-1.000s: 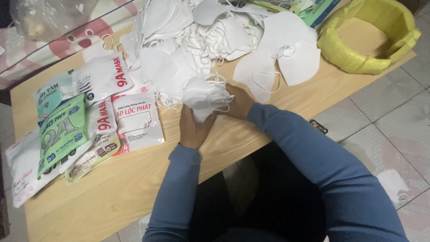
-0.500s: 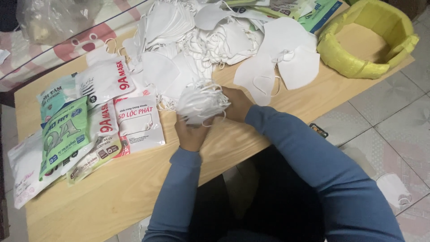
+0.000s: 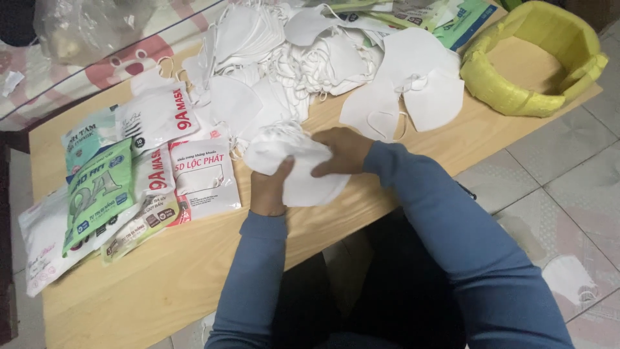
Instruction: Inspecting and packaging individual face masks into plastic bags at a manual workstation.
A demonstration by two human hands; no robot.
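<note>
Masks: I see a white, folded stack of masks (image 3: 294,168), soft and crumpled, low over the wooden surface (image 3: 194,278).
Grip: left hand (image 3: 268,190) and right hand (image 3: 342,152) both clamp it.
Container: yellow basket (image 3: 536,61), its brown bottom showing.

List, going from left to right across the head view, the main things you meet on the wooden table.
Green packet → white packets with red print → left hand → stack of white masks held in both hands → right hand → loose white masks → yellow basket.
</note>
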